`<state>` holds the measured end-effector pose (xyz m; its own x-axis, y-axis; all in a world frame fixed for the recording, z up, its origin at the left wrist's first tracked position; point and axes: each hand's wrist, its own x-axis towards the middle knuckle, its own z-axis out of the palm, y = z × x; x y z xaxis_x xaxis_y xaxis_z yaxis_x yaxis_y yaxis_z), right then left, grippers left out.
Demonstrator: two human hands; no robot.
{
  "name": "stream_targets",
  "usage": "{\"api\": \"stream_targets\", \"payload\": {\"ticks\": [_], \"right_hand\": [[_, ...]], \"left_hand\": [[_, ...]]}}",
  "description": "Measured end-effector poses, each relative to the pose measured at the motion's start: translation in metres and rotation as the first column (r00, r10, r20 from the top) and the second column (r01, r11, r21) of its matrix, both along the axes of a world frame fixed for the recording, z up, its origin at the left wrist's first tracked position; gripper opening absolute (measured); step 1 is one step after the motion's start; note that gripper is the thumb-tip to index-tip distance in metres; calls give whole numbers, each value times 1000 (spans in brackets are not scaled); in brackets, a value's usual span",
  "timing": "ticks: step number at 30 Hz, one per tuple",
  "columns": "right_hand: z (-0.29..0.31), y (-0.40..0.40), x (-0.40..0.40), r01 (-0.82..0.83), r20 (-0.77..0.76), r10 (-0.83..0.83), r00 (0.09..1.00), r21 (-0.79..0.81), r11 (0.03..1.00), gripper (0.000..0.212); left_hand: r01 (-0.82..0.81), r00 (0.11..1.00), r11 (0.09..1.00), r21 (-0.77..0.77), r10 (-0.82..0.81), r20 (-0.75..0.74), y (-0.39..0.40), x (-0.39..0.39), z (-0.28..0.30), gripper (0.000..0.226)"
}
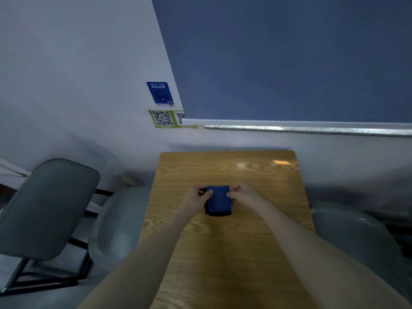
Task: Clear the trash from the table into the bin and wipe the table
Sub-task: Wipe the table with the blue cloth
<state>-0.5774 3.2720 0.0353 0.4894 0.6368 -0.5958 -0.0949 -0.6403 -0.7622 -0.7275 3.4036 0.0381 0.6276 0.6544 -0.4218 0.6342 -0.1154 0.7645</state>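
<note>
Both forearms reach from 6 o'clock up the wooden table [227,253] to a folded blue cloth [218,200] lying mid-table, its long axis running roughly 6 to 12. The left hand [197,198] pinches its edge at 9 o'clock, the right hand [242,195] its edge at 3 o'clock, both equally near. No trash or bin shows; wiping looks next. Beyond, at 10 o'clock, QR stickers [163,118] mark the wall.

Dark blue cloth [218,200] folded into a small rectangle, lying flat near the middle of the frame, its upper corners pinched from both sides, wooden table [227,253] with light grain, long and narrow, filling the lower centre
</note>
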Motion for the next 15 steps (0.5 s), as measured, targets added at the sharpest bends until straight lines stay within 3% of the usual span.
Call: {"api": "stream_targets", "payload": {"ticks": [5, 11, 15], "right_hand": [[-3, 5, -10, 193, -331, -177, 927, 17, 981, 28], [-18, 27, -20, 296, -393, -272, 879, 2, 955, 41], [-28, 55, -30, 366, -387, -344, 856, -16, 930, 40]], "left_hand": [[-138, 989, 976, -168, 145, 33, -2, 2, -11, 29], [-221, 975, 876, -430, 201, -92, 14, -8, -21, 61], [-232, 972, 851, -471, 180, -152, 42, -18, -29, 72]]}}
